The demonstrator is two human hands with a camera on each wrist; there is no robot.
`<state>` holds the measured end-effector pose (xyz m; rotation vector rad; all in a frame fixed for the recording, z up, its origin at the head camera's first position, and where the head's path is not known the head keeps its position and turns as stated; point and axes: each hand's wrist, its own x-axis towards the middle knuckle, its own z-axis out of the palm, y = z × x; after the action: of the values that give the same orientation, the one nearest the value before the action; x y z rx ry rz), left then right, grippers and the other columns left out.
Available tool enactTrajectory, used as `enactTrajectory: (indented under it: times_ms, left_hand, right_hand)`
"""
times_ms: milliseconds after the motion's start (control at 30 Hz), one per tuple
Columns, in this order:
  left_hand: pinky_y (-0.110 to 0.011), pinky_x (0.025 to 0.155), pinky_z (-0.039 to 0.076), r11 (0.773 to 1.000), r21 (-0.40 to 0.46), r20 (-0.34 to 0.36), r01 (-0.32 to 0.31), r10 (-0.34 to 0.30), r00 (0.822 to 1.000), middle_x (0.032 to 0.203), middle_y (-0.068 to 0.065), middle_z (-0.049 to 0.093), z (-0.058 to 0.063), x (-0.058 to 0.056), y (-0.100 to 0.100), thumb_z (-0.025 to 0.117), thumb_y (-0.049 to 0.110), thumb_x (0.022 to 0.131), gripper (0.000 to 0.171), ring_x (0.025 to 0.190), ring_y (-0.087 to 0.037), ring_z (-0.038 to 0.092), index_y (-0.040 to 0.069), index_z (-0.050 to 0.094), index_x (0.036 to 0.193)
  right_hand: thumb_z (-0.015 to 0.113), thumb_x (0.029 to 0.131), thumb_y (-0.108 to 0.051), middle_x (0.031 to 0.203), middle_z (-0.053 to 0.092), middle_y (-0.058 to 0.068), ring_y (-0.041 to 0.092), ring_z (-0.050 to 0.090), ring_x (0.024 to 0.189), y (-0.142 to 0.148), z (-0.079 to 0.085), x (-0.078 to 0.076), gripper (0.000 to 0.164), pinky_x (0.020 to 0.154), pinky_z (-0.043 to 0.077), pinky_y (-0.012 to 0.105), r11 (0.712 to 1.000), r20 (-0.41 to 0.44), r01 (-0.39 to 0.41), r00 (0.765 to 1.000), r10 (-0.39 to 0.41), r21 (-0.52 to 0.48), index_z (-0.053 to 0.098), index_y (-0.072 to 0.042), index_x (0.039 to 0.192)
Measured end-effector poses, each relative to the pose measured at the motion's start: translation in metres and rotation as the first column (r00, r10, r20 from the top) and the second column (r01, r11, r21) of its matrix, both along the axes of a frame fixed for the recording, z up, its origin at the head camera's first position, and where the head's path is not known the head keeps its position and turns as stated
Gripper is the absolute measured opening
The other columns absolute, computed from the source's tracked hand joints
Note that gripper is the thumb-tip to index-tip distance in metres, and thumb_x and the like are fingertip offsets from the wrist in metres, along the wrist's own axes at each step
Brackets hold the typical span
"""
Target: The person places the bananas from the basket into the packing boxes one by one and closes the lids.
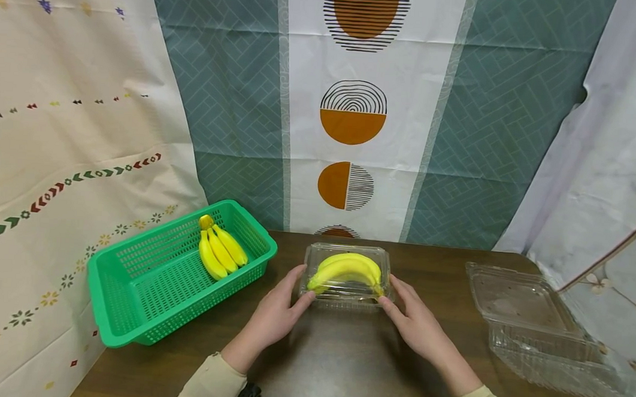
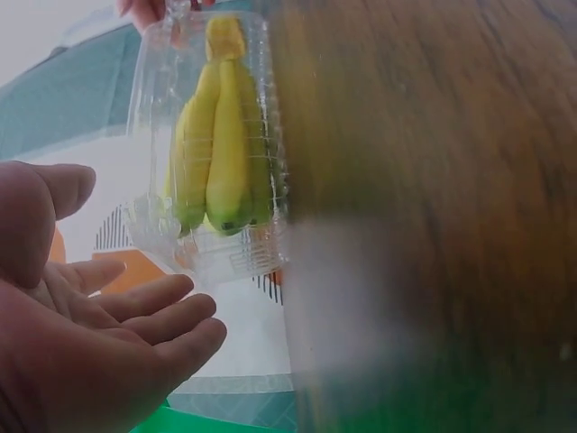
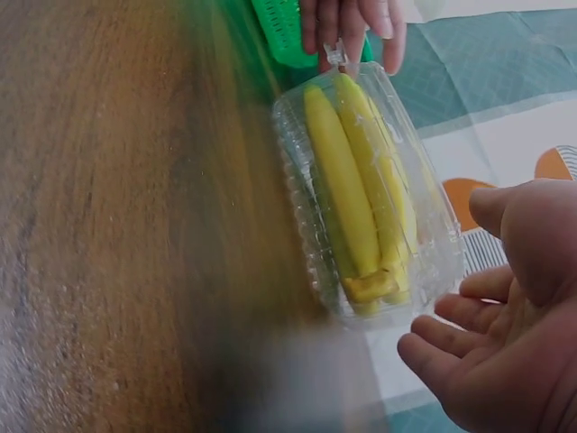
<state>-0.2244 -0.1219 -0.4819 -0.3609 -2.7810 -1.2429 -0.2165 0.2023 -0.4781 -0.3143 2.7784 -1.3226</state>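
A clear plastic clamshell box [image 1: 345,302] with its lid down sits on the table in front of me, and a bunch of yellow bananas [image 1: 346,269] lies inside it. On its left side is my left hand [image 1: 278,309], thumb near the front corner. My right hand [image 1: 415,319] is at the opposite side in the same way. In the left wrist view the left hand's fingers [image 2: 167,311] are loosely extended beside the box's end. The right wrist view shows the right hand's fingers [image 3: 451,338] relaxed and spread, close to the box, not wrapped round it.
A green plastic basket [image 1: 113,293] stands to the left, holding another bunch of bananas [image 1: 220,250]. On the right, more clear clamshell packaging [image 1: 528,299] lies with its lid raised. Patterned cloth [image 1: 242,98] hangs behind the brown table [image 1: 336,361].
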Motion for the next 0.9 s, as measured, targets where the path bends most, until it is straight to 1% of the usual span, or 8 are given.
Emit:
enactTrajectory:
  times_ms: [100,233,333,433,600,733,900]
  left_hand:
    - [-0.064,0.119,0.044,0.999,0.039,0.003,-0.013,0.013,1.000,0.165,-0.014,0.053,-0.001,-0.003,0.000,0.070,0.030,0.111,0.061,0.150,-0.038,0.052,0.012,0.047,0.165]
    - [-0.063,0.117,0.046,0.994,0.097,0.023,-0.047,0.045,0.999,0.158,-0.013,0.059,-0.003,-0.007,-0.001,0.069,0.024,0.111,0.052,0.146,-0.039,0.056,0.010,0.054,0.159]
    - [-0.061,0.115,0.049,0.992,0.104,0.040,-0.071,0.067,0.997,0.154,-0.012,0.062,-0.006,-0.010,0.000,0.069,0.023,0.111,0.047,0.143,-0.038,0.059,0.009,0.059,0.155]
    - [-0.060,0.113,0.051,0.991,0.102,0.045,-0.090,0.086,0.995,0.152,-0.013,0.064,-0.009,-0.012,0.001,0.070,0.022,0.110,0.044,0.140,-0.038,0.061,0.009,0.061,0.151]
    - [-0.060,0.109,0.054,0.987,0.110,0.042,-0.113,0.109,0.993,0.146,-0.014,0.068,-0.012,-0.015,0.003,0.070,0.017,0.109,0.040,0.134,-0.037,0.065,0.009,0.062,0.147]
    - [-0.060,0.107,0.055,0.987,0.112,0.034,-0.118,0.115,0.993,0.141,-0.014,0.070,-0.013,-0.015,0.005,0.069,0.016,0.109,0.038,0.130,-0.036,0.067,0.009,0.062,0.146]
    - [-0.058,0.103,0.056,0.986,0.114,0.030,-0.125,0.122,0.992,0.132,-0.013,0.072,-0.012,-0.015,0.006,0.069,0.015,0.108,0.036,0.121,-0.034,0.069,0.010,0.062,0.143]
  right_hand:
    - [0.057,0.117,-0.042,0.176,0.032,0.021,0.045,0.039,0.158,0.002,-0.002,-0.002,0.073,0.123,0.036,0.067,0.999,-0.004,0.003,1.000,-0.003,-0.040,0.030,-0.006,0.174]
    - [0.055,0.119,-0.032,0.175,0.034,0.020,0.044,0.045,0.154,0.003,-0.002,-0.003,0.065,0.121,0.041,0.064,0.996,0.002,0.002,1.000,-0.002,-0.093,0.033,-0.006,0.173]
    - [0.055,0.119,-0.023,0.174,0.034,0.021,0.046,0.046,0.153,0.002,-0.002,-0.003,0.061,0.119,0.043,0.063,0.993,0.005,0.005,1.000,-0.004,-0.118,0.034,-0.005,0.173]
    - [0.055,0.118,-0.017,0.173,0.036,0.022,0.045,0.049,0.151,0.001,-0.002,-0.003,0.058,0.117,0.046,0.062,0.991,0.000,0.018,1.000,-0.018,-0.130,0.037,-0.004,0.171]
    - [0.059,0.116,-0.015,0.167,0.044,0.018,0.041,0.056,0.143,0.000,-0.005,-0.005,0.052,0.113,0.050,0.060,0.990,-0.013,0.070,0.997,-0.073,-0.125,0.047,-0.005,0.166]
    - [0.060,0.116,-0.017,0.164,0.048,0.018,0.039,0.059,0.139,-0.001,-0.007,-0.007,0.050,0.108,0.053,0.059,0.988,-0.007,0.104,0.994,-0.105,-0.115,0.051,-0.006,0.163]
    - [0.060,0.115,-0.022,0.157,0.053,0.017,0.035,0.063,0.129,-0.002,-0.010,-0.008,0.049,0.096,0.057,0.050,0.984,0.027,0.139,0.990,-0.137,-0.109,0.053,-0.009,0.162]
